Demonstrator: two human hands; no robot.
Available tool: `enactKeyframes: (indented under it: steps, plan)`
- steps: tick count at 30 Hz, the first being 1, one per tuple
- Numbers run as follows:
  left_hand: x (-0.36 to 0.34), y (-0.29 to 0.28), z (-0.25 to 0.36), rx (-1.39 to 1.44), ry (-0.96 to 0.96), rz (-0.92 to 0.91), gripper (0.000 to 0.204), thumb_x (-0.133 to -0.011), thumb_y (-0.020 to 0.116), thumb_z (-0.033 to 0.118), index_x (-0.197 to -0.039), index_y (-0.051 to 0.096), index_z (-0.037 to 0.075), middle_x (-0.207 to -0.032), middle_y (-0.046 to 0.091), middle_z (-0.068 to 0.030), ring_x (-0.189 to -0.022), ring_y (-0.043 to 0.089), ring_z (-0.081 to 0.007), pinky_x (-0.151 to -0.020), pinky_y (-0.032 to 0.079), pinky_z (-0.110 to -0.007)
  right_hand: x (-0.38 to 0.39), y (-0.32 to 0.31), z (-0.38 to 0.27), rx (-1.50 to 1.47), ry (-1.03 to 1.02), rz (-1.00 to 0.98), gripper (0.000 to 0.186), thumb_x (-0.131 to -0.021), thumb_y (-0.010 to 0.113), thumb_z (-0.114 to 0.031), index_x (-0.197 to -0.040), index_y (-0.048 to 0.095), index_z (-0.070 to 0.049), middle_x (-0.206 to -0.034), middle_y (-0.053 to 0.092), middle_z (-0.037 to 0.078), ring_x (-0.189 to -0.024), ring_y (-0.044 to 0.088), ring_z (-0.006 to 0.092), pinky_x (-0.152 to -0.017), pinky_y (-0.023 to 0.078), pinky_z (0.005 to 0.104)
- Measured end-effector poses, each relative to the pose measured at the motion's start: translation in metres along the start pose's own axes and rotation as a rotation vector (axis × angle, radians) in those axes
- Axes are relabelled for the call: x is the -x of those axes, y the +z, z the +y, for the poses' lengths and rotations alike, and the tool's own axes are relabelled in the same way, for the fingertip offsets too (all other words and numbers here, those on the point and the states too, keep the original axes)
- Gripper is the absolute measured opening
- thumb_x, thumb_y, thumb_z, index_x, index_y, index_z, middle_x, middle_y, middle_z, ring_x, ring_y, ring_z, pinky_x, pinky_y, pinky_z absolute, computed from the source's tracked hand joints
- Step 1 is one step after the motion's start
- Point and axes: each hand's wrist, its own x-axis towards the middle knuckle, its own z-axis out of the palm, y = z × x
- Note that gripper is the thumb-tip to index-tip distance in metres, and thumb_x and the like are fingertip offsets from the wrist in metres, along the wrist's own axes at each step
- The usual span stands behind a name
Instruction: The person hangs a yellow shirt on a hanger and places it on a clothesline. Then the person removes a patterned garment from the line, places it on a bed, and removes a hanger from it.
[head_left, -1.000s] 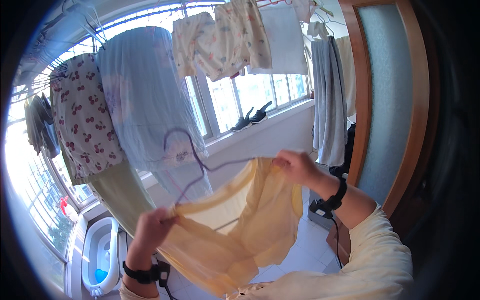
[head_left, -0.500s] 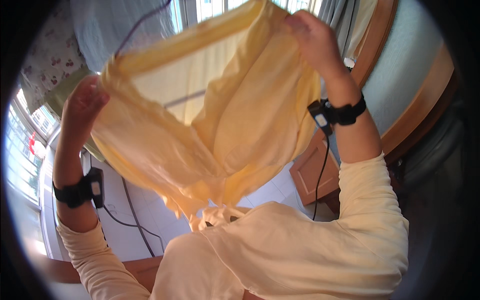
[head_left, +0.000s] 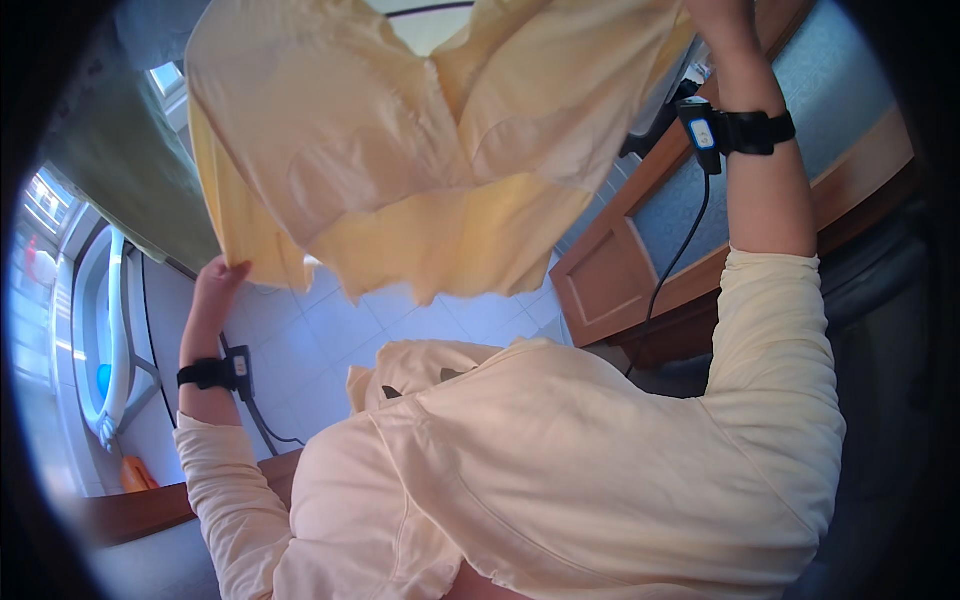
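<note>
A thin yellow garment (head_left: 390,170) hangs spread out across the top of the view, its upper part cut off by the frame. My left hand (head_left: 218,280) is closed on the garment's lower left edge, thumb and fingers pinched together. At the top right, my right hand (head_left: 722,18) is raised by the garment's upper right side and grips it there. Most of that hand's fingers lie beyond the frame. The lower hem falls loose and wavy between my arms. What kind of garment it is, I cannot tell.
Black straps with small cabled boxes sit on both wrists. To the right stands a wooden door (head_left: 605,285) with a patterned glass panel. A green cloth (head_left: 120,150) hangs at the left, above a white-framed fixture (head_left: 112,330). Pale floor tiles (head_left: 330,325) lie below.
The garment has gone higher in view. My left hand has shifted from its upper left corner down to the lower left edge. My right hand has moved up and right.
</note>
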Motion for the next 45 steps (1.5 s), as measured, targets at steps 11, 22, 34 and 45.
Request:
enactKeyframes:
  steps: [11,22,34,45]
  plan:
    - [0.033,0.002,-0.056,0.273,-0.126,-0.127,0.031,-0.092,0.065,0.029,-0.11,0.063,0.004,-0.094,0.065,0.0009,-0.086,0.06,-0.0092,-0.079,0.048,-0.027,-0.031,-0.012,0.077,-0.121,0.133,-0.032,0.037,-0.097,0.057,-0.035,-0.116,0.063,-0.004,-0.1,0.067,0.003,-0.09,0.058,0.0112,-0.082,0.046,0.0253]
    - [0.053,0.005,-0.121,0.375,-0.305,-0.121,0.034,-0.101,0.047,0.034,-0.117,0.057,0.006,-0.107,0.063,-0.002,-0.094,0.058,-0.0108,-0.084,0.045,-0.028,-0.04,-0.023,0.085,-0.023,0.267,-0.001,0.051,-0.096,0.055,-0.042,-0.128,0.057,-0.003,-0.119,0.061,0.013,-0.109,0.057,0.0197,-0.097,0.042,0.031]
    - [0.018,-0.053,-0.059,-0.721,-0.029,0.416,0.051,-0.087,0.065,0.029,-0.126,0.053,-0.001,-0.094,0.064,-0.0164,-0.084,0.062,-0.0265,-0.078,0.05,-0.037,0.007,0.039,0.024,-0.363,0.249,-0.229,0.032,-0.095,0.061,-0.031,-0.111,0.064,-0.004,-0.096,0.067,0.003,-0.091,0.06,0.0089,-0.078,0.047,0.0233]
    - [-0.035,0.073,0.263,0.725,0.201,-0.177,0.03,-0.098,0.054,0.033,-0.1,0.059,0.003,-0.085,0.061,-0.0042,-0.08,0.059,-0.0141,-0.079,0.049,-0.03,0.125,0.122,-0.16,0.059,0.086,-0.299,0.015,-0.09,0.066,-0.023,-0.094,0.065,-0.009,-0.079,0.068,0.007,-0.065,0.065,0.0209,-0.059,0.05,0.0286]
